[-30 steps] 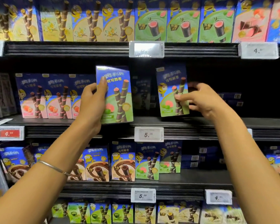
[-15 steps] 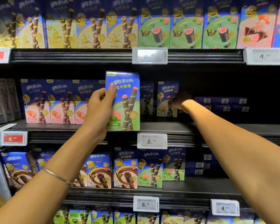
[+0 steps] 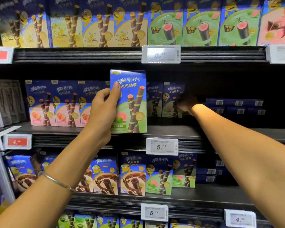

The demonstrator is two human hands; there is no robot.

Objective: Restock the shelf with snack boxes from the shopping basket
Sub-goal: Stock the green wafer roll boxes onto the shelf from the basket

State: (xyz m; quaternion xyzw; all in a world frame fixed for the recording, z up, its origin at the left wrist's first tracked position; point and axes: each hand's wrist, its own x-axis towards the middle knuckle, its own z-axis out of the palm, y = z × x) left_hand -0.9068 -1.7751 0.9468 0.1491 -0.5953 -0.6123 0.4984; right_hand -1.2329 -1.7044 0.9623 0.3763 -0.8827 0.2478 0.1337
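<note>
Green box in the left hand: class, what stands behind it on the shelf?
Behind the green box, pink strawberry boxes show at its left edge and two matching boxes, set deeper, at its right. Whatever stands directly behind it is covered.

The snack box (image 3: 132, 102) in the left hand (image 3: 104, 109) is an upright blue carton with a green lower panel, two chocolate wafer rolls and pink-and-green fruit printed on its front. The hand grips its left edge, thumb across the front, and holds it at the front edge of the middle shelf (image 3: 171, 130), face outward. Deeper on that shelf, in shadow, two boxes of the same green kind (image 3: 170, 99) stand upright side by side. The right hand (image 3: 186, 102) is at the right edge of the right-hand one; its grip is too dark to read.
</note>
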